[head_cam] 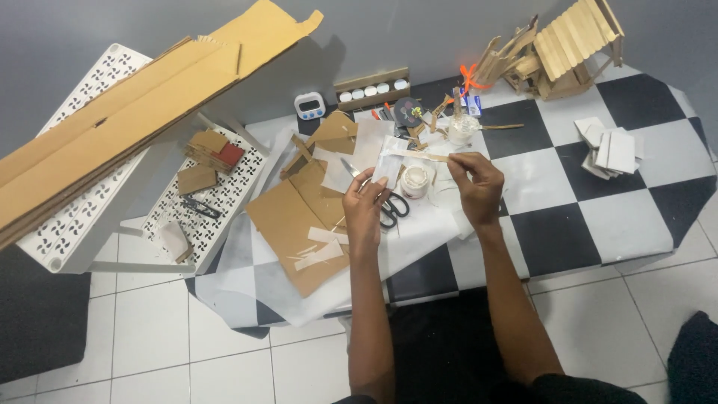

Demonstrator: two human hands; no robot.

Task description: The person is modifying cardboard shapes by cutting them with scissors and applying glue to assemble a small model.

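Left hand (364, 212): raised above the bench, fingers pinched on the lower edge of a white sheet (390, 166), holding it up and steady.
Right hand (476, 183): closed on one end of a thin wooden strip (422, 155); the strip runs level toward the sheet and lies across its top, apparently being lined up against it.
Sheet and strip: both off the surface, between the two hands, above the scissors.
Scissors (383, 200): lying under the left hand, blades toward the wall, black handles near; within easy reach.
Glue pot (416, 180): open, just beside the scissors and below the strip.
Cardboard (295, 224): flat brown panel left of the hands with white offcuts on it, kept aside as a work surface.
Bench (568, 187): checkered black and white, with white paper spread under the work area.
Stick house (561, 49): at the far right corner, well apart from the hands.
White tiles (609, 150): small stack at the right, untouched.
Timer (309, 105): by the wall.
Rack (206, 198): perforated white, left of the bench, holding cardboard scraps.
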